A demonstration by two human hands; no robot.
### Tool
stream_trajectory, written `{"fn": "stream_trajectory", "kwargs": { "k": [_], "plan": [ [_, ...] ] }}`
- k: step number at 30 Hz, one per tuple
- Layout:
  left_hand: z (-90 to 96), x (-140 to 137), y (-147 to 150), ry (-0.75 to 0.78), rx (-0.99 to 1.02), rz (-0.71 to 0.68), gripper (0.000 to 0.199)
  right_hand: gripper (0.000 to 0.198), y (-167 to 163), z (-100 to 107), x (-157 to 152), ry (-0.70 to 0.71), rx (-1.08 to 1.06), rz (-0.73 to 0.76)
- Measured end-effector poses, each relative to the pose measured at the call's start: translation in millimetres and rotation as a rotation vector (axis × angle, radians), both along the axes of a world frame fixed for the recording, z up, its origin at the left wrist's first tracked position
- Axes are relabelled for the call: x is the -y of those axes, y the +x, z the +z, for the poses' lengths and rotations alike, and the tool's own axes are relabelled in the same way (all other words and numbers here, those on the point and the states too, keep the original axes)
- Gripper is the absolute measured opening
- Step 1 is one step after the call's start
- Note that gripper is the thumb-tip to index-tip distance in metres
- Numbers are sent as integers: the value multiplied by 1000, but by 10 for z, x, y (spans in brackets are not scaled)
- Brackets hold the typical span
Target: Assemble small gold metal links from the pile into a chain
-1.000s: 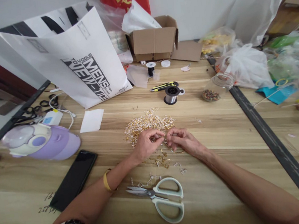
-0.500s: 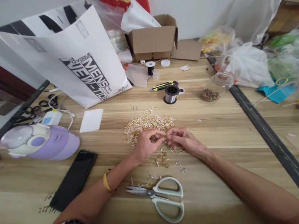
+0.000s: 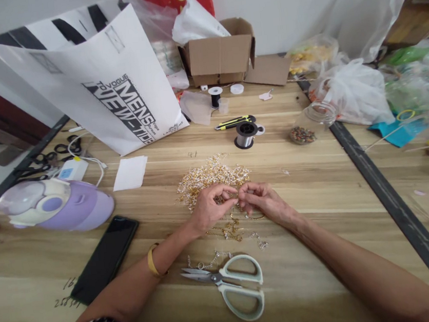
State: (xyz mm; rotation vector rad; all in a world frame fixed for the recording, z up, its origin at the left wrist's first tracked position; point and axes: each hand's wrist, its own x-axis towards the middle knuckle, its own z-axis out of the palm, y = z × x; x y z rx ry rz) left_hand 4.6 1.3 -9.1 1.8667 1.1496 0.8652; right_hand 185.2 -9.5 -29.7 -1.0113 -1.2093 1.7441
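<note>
My left hand (image 3: 215, 205) and my right hand (image 3: 263, 200) meet fingertip to fingertip over the near side of a heap of small gold and silver jewellery findings (image 3: 210, 174). Thumb and forefinger are pinched on each hand; whatever sits between them is too small to make out. A thin gold chain (image 3: 256, 217) curves out beneath my right hand, and I cannot tell if it is gripped. Closer to me lie loose gold chains (image 3: 230, 230), a silver chain (image 3: 216, 258) and a silver clump (image 3: 260, 240). Scissors with pale handles (image 3: 244, 315) rest below these.
A phone (image 3: 105, 258) and a purple-white bottle (image 3: 80, 204) lie at left, near a large paper bag (image 3: 129, 88). Beyond the heap are a wire spool (image 3: 246, 135), a cutter knife (image 3: 233, 123) and a carton (image 3: 222, 57). A jar of beads (image 3: 302, 134) and plastic bags (image 3: 357, 90) stand right.
Both hands keep nearly the same pinched pose over the heap. The camera view has shifted very slightly; nothing on the table has visibly moved.
</note>
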Motion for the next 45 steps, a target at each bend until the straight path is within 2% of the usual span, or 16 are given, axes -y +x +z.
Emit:
{"fn": "stream_trajectory", "kwargs": {
  "k": [7,15,20,35,40,45],
  "plan": [
    [-3,-10,1,-105,61,-53,24,31,-12,35,-2,16,23,-6],
    [29,-12,11,-183,142,-92,9,30,-10,24,-15,17,8,-11],
    [24,-20,4,-158,128,-92,5,27,-7,-1,-17,12,-23,-15],
    [23,-23,-7,-104,58,-80,9,24,9,-32,-23,-22,-77,-7],
    [25,-19,-4,11,-5,-72,8,24,6,-30,-21,-9,-73,4],
    [-60,-13,2,257,-86,-79,10,25,-6,-9,-13,30,-38,12]
  ]
}}
